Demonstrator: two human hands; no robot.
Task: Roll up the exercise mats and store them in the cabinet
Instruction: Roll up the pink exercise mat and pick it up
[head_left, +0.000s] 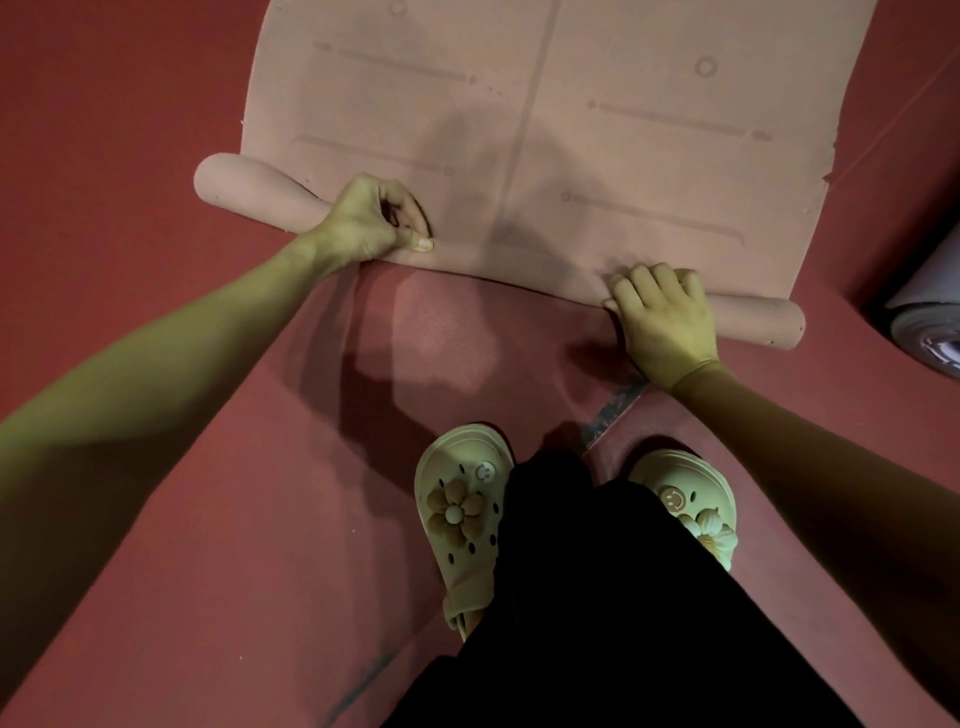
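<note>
The pink exercise mat (623, 130) lies on the red floor (130, 130), most of it still flat and stretching away from me, with faint printed lines and circles on its face. Its near end is wound into a slim roll (509, 262) that runs crosswise just ahead of my feet, both roll ends poking out past the flat part's side edges. I see black trousers (623, 597) nearest the camera, well back from the roll. A second rolled mat (930, 322), pale grey, sits off beyond the roll's right end. Two cream clogs (462, 519) with flower charms stand behind the roll. My left hand (371, 221) has its grip curled over the roll near its left end, thumb pressed along it. My right hand (662, 312) curls over the roll near its right end.
</note>
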